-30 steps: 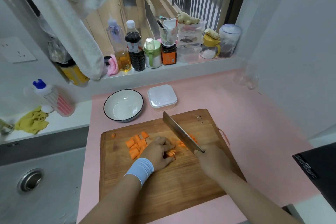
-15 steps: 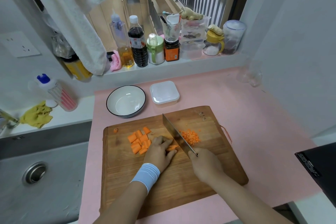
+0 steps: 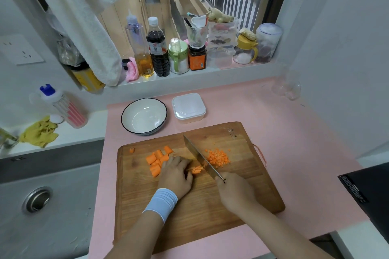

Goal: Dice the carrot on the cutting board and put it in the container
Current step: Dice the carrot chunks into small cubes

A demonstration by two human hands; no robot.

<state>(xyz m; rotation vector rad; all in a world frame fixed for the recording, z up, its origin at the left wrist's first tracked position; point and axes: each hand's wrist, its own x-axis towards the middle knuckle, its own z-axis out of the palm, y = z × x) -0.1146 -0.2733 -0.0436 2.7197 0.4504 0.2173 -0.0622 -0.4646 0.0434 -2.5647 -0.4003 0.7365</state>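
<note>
A wooden cutting board (image 3: 210, 206) lies on the pink counter. My left hand (image 3: 175, 175), with a pale blue wristband, presses down on thin carrot sticks (image 3: 196, 169). My right hand (image 3: 235, 192) grips the handle of a cleaver (image 3: 200, 157), whose blade stands against the sticks. Diced carrot (image 3: 217, 157) is heaped just right of the blade. Larger carrot chunks (image 3: 157, 160) lie left of my left hand, with one small bit (image 3: 131, 150) near the board's far left corner. A lidded white container (image 3: 188, 107) and an empty white bowl (image 3: 145, 116) stand behind the board.
A steel sink (image 3: 37, 200) is on the left, with a yellow cloth (image 3: 39, 134) and a dish soap bottle (image 3: 63, 105) behind it. Bottles and jars (image 3: 157, 48) line the window sill. A clear glass (image 3: 291, 88) stands far right, a black appliance (image 3: 368, 191) at the right edge.
The cleaver has stepped leftward along the carrot sticks, and the diced heap to its right has grown. My left hand has kept holding the sticks.
</note>
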